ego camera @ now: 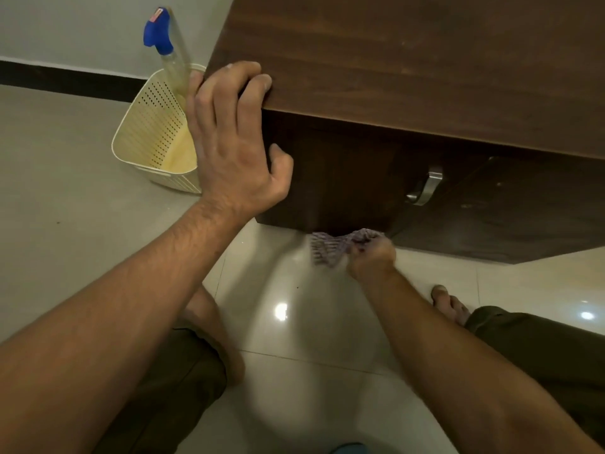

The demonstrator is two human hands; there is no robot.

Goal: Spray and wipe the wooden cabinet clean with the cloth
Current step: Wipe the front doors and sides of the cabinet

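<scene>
**Around the Edges: Basket, Tiles and a Bare Foot**

At far left we see a cream perforated basket standing on the pale tiled floor. It is close to a light grey wall with a black skirting strip along its foot. Nearer to us the tiles turn glossy and carry two bright light reflections, one in the middle and one at right. We look down on dark olive shorts at both sides, a bare leg at left and a bare foot flat on the tiles at right. A small blue thing shows at the near edge; we cannot tell what it is.
</scene>
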